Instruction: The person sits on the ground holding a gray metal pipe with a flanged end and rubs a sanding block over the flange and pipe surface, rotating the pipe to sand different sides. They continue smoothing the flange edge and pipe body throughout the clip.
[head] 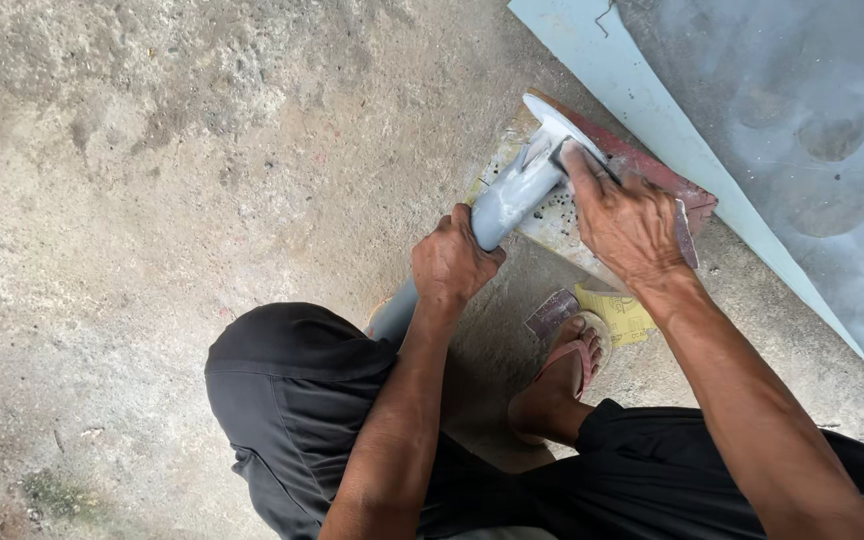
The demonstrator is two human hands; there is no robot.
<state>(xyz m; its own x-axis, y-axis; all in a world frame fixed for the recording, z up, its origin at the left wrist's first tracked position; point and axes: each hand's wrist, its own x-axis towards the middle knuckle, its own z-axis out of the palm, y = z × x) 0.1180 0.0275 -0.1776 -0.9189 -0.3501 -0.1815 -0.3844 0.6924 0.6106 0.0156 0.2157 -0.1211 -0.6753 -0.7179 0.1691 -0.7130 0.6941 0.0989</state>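
My left hand [455,262] grips a grey plastic pipe [505,204] around its middle; the pipe runs from beside my knee up to the right. At the pipe's far end sits a white flared flange [552,124]. My right hand [624,217] presses on a thin dark abrasive sheet [687,235] laid against the pipe's end, fingers closed over it. Both rest on a reddish-brown slab [652,165] and a pale, speckled board [555,228].
I squat on a rough concrete floor [172,160] in black trousers, one foot in a pink sandal [574,355]. A yellow paper scrap [620,314] lies by the foot. A light-blue sheet [652,110] runs diagonally at right, beside a grey dimpled surface [812,120].
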